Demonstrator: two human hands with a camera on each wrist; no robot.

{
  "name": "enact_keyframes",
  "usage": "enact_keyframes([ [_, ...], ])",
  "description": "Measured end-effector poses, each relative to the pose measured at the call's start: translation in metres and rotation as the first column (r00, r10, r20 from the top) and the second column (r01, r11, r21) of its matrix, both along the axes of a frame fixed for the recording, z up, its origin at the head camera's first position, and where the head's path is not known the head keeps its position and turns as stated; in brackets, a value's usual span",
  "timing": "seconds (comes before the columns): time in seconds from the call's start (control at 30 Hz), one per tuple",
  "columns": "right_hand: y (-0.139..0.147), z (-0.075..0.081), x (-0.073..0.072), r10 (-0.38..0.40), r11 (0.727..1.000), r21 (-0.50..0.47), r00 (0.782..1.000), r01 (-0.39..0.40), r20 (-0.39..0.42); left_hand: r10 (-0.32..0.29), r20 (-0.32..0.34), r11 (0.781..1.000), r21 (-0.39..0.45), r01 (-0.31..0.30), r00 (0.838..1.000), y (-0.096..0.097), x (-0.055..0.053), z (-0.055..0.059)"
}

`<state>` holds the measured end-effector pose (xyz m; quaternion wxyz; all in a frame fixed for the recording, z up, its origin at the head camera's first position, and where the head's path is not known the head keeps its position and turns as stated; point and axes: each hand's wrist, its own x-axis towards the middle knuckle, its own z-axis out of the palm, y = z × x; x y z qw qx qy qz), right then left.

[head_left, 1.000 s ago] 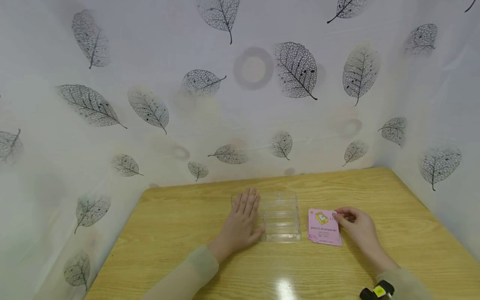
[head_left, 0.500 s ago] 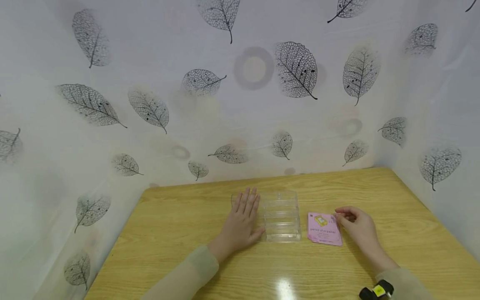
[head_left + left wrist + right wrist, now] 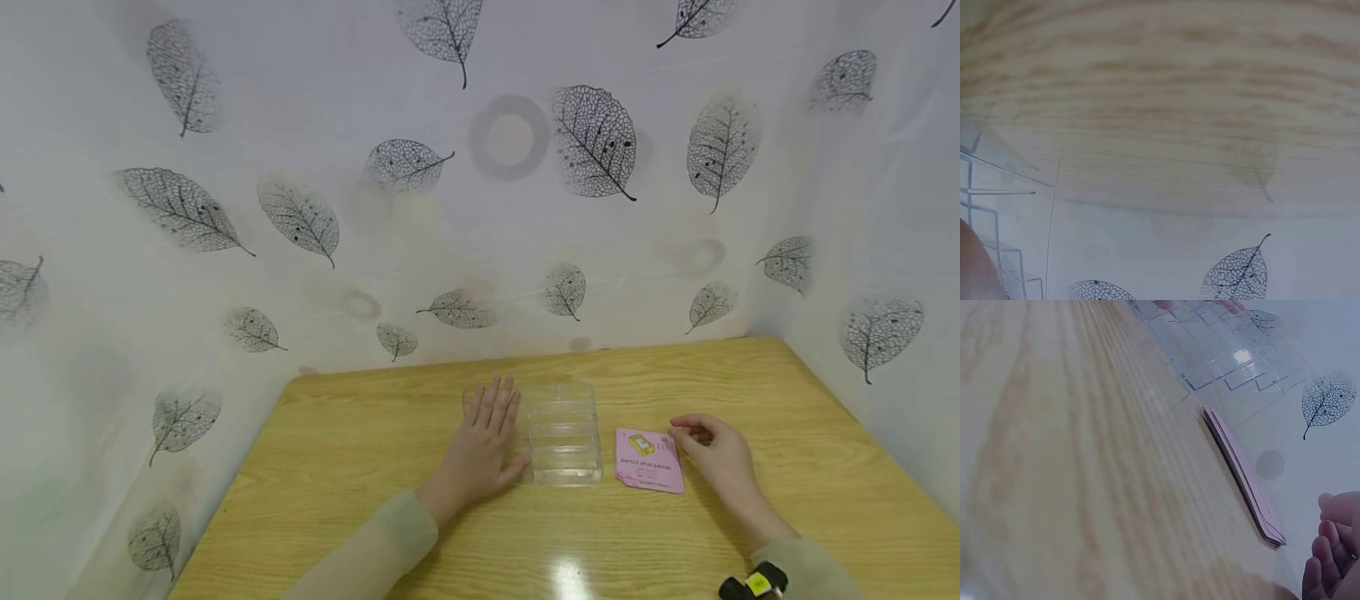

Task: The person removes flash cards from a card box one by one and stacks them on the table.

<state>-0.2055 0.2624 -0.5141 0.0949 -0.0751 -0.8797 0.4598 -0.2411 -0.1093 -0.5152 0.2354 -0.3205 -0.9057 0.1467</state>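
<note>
A clear stepped plastic rack (image 3: 566,454) stands mid-table. My left hand (image 3: 480,450) lies against its left side, fingers straight and thumb spread toward it. A corner of that hand and the rack's stair-shaped edge (image 3: 997,231) show in the left wrist view. To the right of the rack is a stack of pink cards (image 3: 648,475); the top one shows a yellow pencil sharpener and the words "pencil sharpener". My right hand (image 3: 716,454) is at the stack's upper right corner, fingers loosely bent. In the right wrist view its fingers (image 3: 1329,550) hold nothing, and the card stack (image 3: 1244,478) lies flat.
The wooden table (image 3: 360,433) ends at a pale curtain (image 3: 510,233) with leaf prints behind and at both sides. A black device with a yellow label (image 3: 756,581) is strapped at my right wrist.
The top pink card, earlier raised at its far edge by my right fingers, has lowered onto the stack. The right fingertips now stand off its corner. My left hand and the rack have stayed put.
</note>
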Motion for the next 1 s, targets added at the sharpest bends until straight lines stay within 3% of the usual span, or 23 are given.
enact_keyframes([
  [0.73, -0.006, 0.011, 0.003, 0.017, 1.000, -0.017, 1.000, -0.018, -0.021, -0.017, -0.045, 1.000, -0.008, 0.016, 0.999, 0.001, 0.000, 0.003],
  [1.0, -0.007, 0.015, 0.003, 0.008, 1.000, -0.018, 0.999, -0.009, -0.032, -0.011, 0.020, 1.000, 0.005, 0.011, 1.000, 0.001, 0.001, 0.006],
])
